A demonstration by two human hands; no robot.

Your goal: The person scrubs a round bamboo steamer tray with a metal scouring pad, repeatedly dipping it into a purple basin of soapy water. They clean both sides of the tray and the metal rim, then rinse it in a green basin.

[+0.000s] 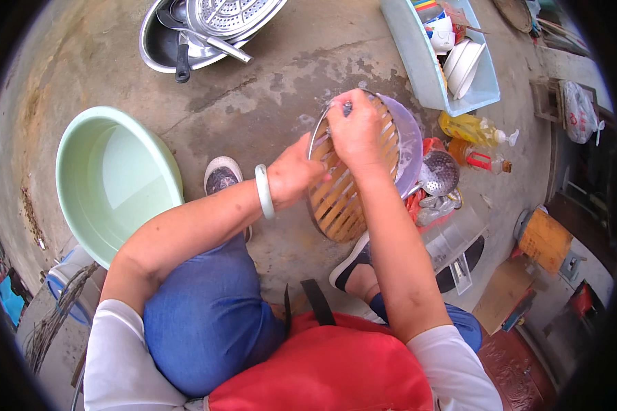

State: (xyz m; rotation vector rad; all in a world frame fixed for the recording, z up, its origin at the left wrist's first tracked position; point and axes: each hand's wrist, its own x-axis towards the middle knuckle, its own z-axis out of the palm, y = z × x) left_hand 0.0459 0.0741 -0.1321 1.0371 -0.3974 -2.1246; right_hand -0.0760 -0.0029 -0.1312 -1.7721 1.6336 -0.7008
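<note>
A round slatted rack [337, 198], brown with a metal rim, tilts up on edge before me. It leans over a purple basin [412, 138], which it partly hides. My left hand [295, 172], with a pale bangle at the wrist, grips the rack's left edge, thumb across the slats. Against the upper slats, my right hand [356, 128] is closed around a small dark thing, seemingly a scourer, mostly hidden by the fingers. White suds show about the rim and inside the basin.
Left stands a green basin [118, 174] of water. Ahead is a steel basin [157, 54] with utensils; a blue crate [416, 67] holds bowls. At right lie a yellow bottle [465, 128], an amber bottle [475, 154] and a perforated skimmer [438, 173]. The concrete floor [226, 118] is partly wet.
</note>
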